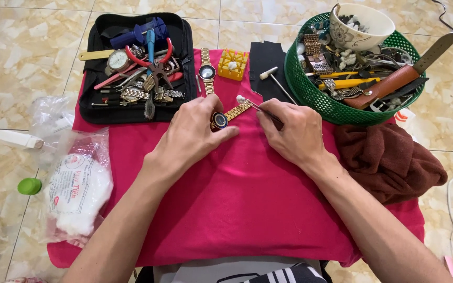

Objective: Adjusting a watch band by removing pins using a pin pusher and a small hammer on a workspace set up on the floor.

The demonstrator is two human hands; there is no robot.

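Observation:
My left hand (192, 131) holds a gold wristwatch with a dark blue dial (219, 119) over the bright pink cloth (242, 194); its gold band (238, 109) sticks out to the upper right. My right hand (292, 131) grips a thin stick with a small white tip (241, 98), and the tip rests close to the band. A second gold watch with a white-rimmed dial (206, 72) lies flat on the cloth just above my left hand.
A black open case (182, 31) with pliers, watches and small tools lies at upper left. A yellow block holder (233, 64), a small hammer (276, 81) on a black cloth, a green basket (302, 89) with bands and a bowl, a brown towel (389, 160), and a cotton bag (79, 188) surround the cloth.

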